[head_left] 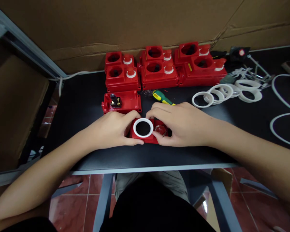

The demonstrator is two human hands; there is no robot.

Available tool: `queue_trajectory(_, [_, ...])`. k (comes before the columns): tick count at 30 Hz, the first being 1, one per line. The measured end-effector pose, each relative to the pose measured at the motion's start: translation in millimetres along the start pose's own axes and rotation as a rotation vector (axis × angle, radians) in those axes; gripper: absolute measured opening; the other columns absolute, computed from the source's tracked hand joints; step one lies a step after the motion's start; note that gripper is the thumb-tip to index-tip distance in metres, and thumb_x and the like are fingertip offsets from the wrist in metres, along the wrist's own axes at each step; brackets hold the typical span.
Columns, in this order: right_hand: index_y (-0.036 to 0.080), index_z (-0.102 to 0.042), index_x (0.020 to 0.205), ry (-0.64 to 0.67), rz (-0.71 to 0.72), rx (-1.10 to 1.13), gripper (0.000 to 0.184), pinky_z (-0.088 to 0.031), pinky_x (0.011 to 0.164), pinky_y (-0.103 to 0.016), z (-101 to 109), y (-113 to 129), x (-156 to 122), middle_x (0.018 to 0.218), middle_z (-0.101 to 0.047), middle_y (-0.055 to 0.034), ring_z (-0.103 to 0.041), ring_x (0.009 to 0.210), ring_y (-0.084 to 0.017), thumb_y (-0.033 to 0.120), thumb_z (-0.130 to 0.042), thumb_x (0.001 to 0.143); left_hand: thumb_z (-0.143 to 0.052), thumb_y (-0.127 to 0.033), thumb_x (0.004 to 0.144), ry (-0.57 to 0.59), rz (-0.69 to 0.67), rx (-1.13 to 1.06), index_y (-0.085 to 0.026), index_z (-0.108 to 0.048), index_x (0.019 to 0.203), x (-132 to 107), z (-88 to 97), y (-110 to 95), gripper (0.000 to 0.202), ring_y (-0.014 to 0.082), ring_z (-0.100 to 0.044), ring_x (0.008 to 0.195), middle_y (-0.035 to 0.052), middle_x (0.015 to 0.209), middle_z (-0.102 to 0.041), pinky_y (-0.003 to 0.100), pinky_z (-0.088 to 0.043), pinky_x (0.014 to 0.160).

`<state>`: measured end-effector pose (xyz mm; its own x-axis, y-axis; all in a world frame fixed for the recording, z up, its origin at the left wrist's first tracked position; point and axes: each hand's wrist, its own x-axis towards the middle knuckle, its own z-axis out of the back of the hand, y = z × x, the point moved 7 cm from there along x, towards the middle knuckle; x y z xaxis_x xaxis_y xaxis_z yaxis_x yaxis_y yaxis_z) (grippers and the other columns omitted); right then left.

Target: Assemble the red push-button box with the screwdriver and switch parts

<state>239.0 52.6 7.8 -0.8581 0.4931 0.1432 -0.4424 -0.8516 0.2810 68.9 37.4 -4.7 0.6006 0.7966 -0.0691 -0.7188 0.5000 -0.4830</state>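
Note:
My left hand (pixel 112 129) is closed around the left end of a red housing cover (pixel 148 140), near the table's front edge. On the other end is my right hand (pixel 183 124), its thumb and fingers pinching the cover next to the ring. A white ring (pixel 134 131) sits at the cover's round opening; I cannot tell how firmly it is seated. To its right, partly under my right hand, shows a round red knob (pixel 160 130). Just behind my left hand lies an open red box base (pixel 130 100) with a black switch block (pixel 116 102) inside.
A green-and-yellow screwdriver (pixel 162 97) lies behind my right hand. Several assembled red boxes (pixel 159 80) stand along the cardboard wall (pixel 145 22). Loose white rings (pixel 195 103) and larger thin hoops (pixel 274 130) lie to the right. A metal edge (pixel 135 169) borders the black table.

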Motion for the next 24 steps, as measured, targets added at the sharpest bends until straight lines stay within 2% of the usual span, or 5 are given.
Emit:
queue_trajectory(11, [0.017,-0.069,0.12,-0.047,0.012,0.011,0.027,-0.029,0.059,-0.027,0.0,-3.8,-1.0,0.111,-0.076,-0.0071,-0.067,0.08,-0.017,0.035,-0.061,0.103,-0.09,-0.054,0.09,0.011,0.006,0.03,-0.019,-0.065,0.118,0.0,-0.2,-0.3,0.051,0.0172,-0.071,0.066,-0.0004,0.086,-0.077,0.025,-0.043,0.059])
queue_trajectory(19, [0.018,-0.071,0.123,0.02,-0.004,0.054,0.024,-0.032,0.06,-0.026,0.6,-8.6,0.3,0.11,-0.074,-0.0062,-0.064,0.079,-0.016,0.027,-0.061,0.104,-0.086,-0.059,0.092,0.023,0.028,0.04,-0.021,-0.064,0.119,-0.6,-1.0,3.6,0.052,0.0176,-0.071,0.064,-0.0023,0.08,-0.075,0.025,-0.044,0.06])
queue_trajectory(24, [0.017,-0.072,0.126,0.018,-0.007,0.047,0.027,-0.032,0.061,-0.029,1.6,-5.4,-0.2,0.113,-0.077,-0.0082,-0.065,0.079,-0.017,0.029,-0.054,0.11,-0.084,-0.063,0.093,0.022,0.036,0.038,-0.021,-0.064,0.12,-0.6,-0.1,4.2,0.054,0.0183,-0.071,0.063,-0.0023,0.078,-0.074,0.026,-0.044,0.06])
